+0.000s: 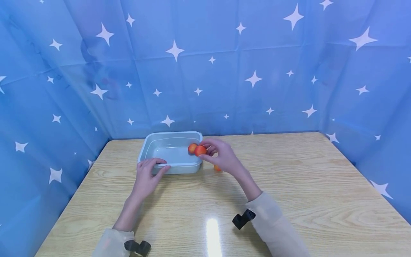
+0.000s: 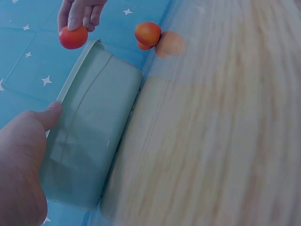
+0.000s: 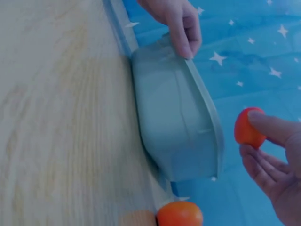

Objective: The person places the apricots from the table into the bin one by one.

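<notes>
Pale blue, front rim (image 1: 183, 165) gripped by the left hand (image 1: 148, 174), the tub (image 1: 184, 170) holds one fruit (image 1: 191, 148) — a second fruit (image 1: 200, 151), pinched by the right hand (image 1: 222, 154), is by the tub's right edge — with more fruit (image 1: 217, 167) on the table (image 1: 295, 175) beside it.

Left hand (image 1: 148, 176): gripping; fingers bent forward and opposed to thumb.
Left thumb (image 2: 51, 117): outstretched, tip pressing inward.
Left wrist (image 1: 128, 210): below its hand, in line with forearm.
Left forearm (image 1: 112, 244): sleeved, running up from lower left, leaning inward.
Right hand (image 1: 224, 155): raised, turned leftward; pinch between thumb and fingers.
Right thumb (image 3: 270, 125): nearly straight, above the fingers in right-wrist view.
Right wrist (image 1: 250, 187): bare, below its hand.
Right forearm (image 1: 276, 225): sleeved, slanting up and left.
</notes>
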`<act>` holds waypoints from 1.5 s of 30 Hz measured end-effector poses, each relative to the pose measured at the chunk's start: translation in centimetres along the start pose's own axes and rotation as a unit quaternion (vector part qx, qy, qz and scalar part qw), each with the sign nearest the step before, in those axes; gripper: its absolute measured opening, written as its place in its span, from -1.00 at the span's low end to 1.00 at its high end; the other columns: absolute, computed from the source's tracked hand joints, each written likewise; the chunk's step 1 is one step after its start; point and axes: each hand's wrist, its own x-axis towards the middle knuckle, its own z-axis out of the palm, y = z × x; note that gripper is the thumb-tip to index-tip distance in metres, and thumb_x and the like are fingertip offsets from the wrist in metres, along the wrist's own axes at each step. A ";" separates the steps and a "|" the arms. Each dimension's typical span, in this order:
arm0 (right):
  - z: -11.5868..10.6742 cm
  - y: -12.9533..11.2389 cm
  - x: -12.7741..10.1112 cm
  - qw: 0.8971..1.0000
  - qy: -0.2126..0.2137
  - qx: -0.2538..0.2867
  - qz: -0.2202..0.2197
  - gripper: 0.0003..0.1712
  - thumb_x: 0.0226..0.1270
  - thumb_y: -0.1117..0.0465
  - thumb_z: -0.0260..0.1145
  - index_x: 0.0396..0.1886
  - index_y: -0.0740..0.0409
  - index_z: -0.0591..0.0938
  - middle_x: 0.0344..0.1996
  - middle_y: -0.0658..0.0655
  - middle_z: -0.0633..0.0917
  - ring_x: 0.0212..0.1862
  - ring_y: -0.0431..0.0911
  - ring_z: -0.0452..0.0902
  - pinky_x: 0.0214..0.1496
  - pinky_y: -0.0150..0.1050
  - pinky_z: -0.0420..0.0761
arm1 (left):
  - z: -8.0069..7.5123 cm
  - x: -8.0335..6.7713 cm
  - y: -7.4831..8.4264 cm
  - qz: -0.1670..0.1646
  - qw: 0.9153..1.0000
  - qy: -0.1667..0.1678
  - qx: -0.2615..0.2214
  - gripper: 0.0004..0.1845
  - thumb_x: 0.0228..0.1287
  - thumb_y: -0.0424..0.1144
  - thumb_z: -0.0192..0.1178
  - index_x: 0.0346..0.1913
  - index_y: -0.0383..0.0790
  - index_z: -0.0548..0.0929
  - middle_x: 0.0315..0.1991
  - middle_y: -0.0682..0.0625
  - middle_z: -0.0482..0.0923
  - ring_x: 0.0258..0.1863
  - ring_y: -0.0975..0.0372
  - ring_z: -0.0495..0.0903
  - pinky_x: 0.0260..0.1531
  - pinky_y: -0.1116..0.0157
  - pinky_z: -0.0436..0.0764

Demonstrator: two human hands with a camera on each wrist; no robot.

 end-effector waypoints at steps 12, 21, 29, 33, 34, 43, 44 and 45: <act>1.0 0.1 0.1 1.000 -0.016 -0.013 0.008 -0.56 0.29 0.29 0.47 0.15 0.27 0.64 -0.05 0.22 0.72 -0.15 -0.03 0.68 -0.04 -0.15 0.67 | 0.0 0.0 0.1 0.003 1.000 0.004 -0.001 -0.80 0.29 -0.17 0.41 -0.14 -0.20 0.69 -0.19 -0.01 0.70 -0.05 0.04 0.60 0.22 -0.02 0.11; 0.7 0.0 0.0 0.999 -0.030 -0.009 0.008 -0.57 0.36 0.31 0.40 0.20 0.29 0.61 -0.04 0.31 0.71 -0.08 0.00 0.68 0.00 -0.15 0.66 | 0.0 0.1 0.1 -0.005 1.000 0.000 0.003 -0.78 0.28 -0.16 0.42 -0.14 -0.20 0.69 -0.18 -0.03 0.71 -0.04 0.04 0.60 0.24 -0.01 0.11; 0.1 0.1 -0.1 1.000 -0.017 -0.004 0.006 -0.59 0.36 0.28 0.42 0.18 0.23 0.63 -0.02 0.29 0.72 -0.10 -0.03 0.68 -0.01 -0.16 0.66 | 0.0 0.1 0.2 -0.013 1.000 -0.004 0.003 -0.78 0.30 -0.15 0.40 -0.12 -0.21 0.68 -0.18 -0.02 0.70 -0.03 0.05 0.59 0.23 -0.01 0.11; -0.2 0.2 -0.1 1.000 -0.016 -0.005 0.002 -0.59 0.36 0.26 0.42 0.18 0.23 0.64 -0.03 0.28 0.72 -0.11 -0.04 0.68 -0.02 -0.12 0.66 | -0.1 0.0 0.2 -0.012 1.000 -0.003 0.003 -0.77 0.30 -0.17 0.41 -0.12 -0.22 0.68 -0.18 -0.03 0.70 -0.02 0.04 0.59 0.23 -0.01 0.11; -0.2 0.3 -0.1 1.000 -0.016 -0.007 0.001 -0.58 0.36 0.26 0.42 0.18 0.24 0.63 -0.04 0.28 0.72 -0.12 -0.04 0.68 -0.02 -0.12 0.66 | -0.1 0.0 0.2 -0.011 1.000 -0.003 0.002 -0.78 0.30 -0.17 0.40 -0.12 -0.22 0.68 -0.18 -0.03 0.70 -0.02 0.03 0.59 0.23 -0.02 0.11; -1.0 0.5 -0.3 1.000 -0.005 -0.023 0.003 -0.57 0.35 0.22 0.44 0.19 0.21 0.64 -0.01 0.19 0.73 -0.13 -0.05 0.68 -0.04 -0.14 0.66 | -0.1 0.1 0.1 -0.011 1.000 -0.003 0.004 -0.77 0.27 -0.16 0.43 -0.13 -0.19 0.68 -0.18 -0.03 0.70 -0.04 0.04 0.59 0.25 -0.02 0.11; -1.2 0.5 -0.3 1.000 -0.004 -0.025 0.005 -0.56 0.34 0.22 0.44 0.19 0.20 0.64 -0.01 0.17 0.73 -0.13 -0.05 0.68 -0.04 -0.14 0.66 | -0.1 0.1 0.1 -0.012 1.000 -0.003 0.003 -0.77 0.27 -0.15 0.43 -0.13 -0.18 0.68 -0.18 -0.02 0.70 -0.04 0.05 0.59 0.25 -0.01 0.10; -1.3 0.5 -0.4 1.000 -0.003 -0.026 0.007 -0.56 0.34 0.22 0.45 0.18 0.19 0.64 0.01 0.17 0.73 -0.13 -0.05 0.68 -0.04 -0.12 0.66 | -0.1 0.1 0.1 -0.012 1.000 -0.004 0.003 -0.77 0.28 -0.14 0.42 -0.13 -0.18 0.68 -0.18 -0.02 0.70 -0.04 0.05 0.59 0.25 -0.02 0.10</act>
